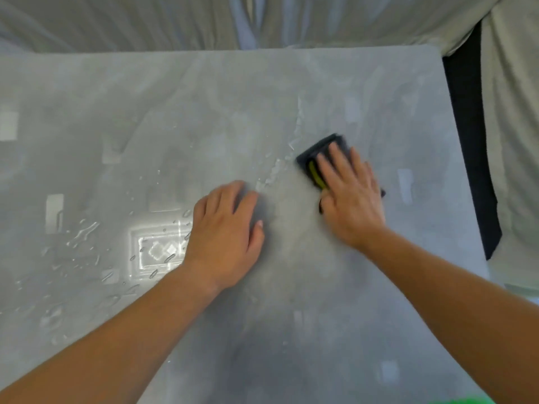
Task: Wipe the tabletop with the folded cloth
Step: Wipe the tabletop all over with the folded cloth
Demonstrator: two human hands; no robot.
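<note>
Water drops (84,231) lay scattered over the left part of the grey table (204,106), thickest near the left edge and around a bright square reflection (157,249) of a light. A thin line of water (280,164) ran diagonally up the middle, from just beyond the left fingertips toward the far side.

The left hand (226,231) rested palm down on the table near the centre, fingers loosely curled and close together, thumb alongside, holding nothing. Its forearm came in from the lower left corner.

Just right of the water line, the cloth (316,157) sat flat on the table: dark, folded into a small pad, with a yellow-green stripe showing along its left side. The right hand (351,196) pressed down on top of it, flat and open, fingers spread a little and pointing away from the person; the thumb side touched the pad's near edge. The cloth's far end was blurred. The two hands were near each other but apart.

Pale draped fabric (262,21) hung behind the table, and a dark strip (469,141) ran down beside its right edge.
</note>
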